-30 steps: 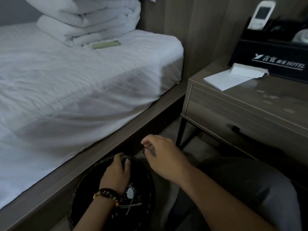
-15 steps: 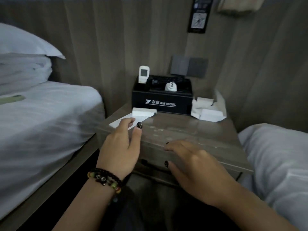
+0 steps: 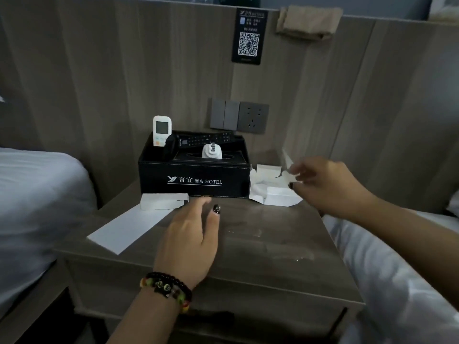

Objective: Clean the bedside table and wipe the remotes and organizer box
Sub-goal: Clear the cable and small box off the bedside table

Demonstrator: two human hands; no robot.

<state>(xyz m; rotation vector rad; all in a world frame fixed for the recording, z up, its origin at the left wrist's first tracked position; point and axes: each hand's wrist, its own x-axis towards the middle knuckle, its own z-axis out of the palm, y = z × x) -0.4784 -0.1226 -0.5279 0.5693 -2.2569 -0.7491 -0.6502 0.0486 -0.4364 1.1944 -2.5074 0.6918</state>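
The black organizer box (image 3: 193, 180) with a hotel logo stands at the back of the wooden bedside table (image 3: 260, 234). A white remote (image 3: 162, 130) stands upright in it, with a black remote (image 3: 206, 139) and a white plug adapter (image 3: 211, 152) lying inside. My left hand (image 3: 191, 239) hovers over the tabletop with its fingers straight, just right of a small white box (image 3: 164, 201) and a white paper sheet (image 3: 129, 227). My right hand (image 3: 323, 184) reaches to the torn white packaging (image 3: 270, 192) right of the organizer and pinches a raised flap of it.
White beds flank the table on the left (image 3: 37, 207) and right (image 3: 397, 269). Wall switches and a socket (image 3: 238, 117) sit behind the organizer, below a QR sign (image 3: 248, 36). A beige cloth (image 3: 308, 23) lies on the ledge above. Wet smears mark the tabletop.
The view rose from a black bin on the floor to the table. Both hands left the bin; the left now hovers over the tabletop and the right reached the white packaging.
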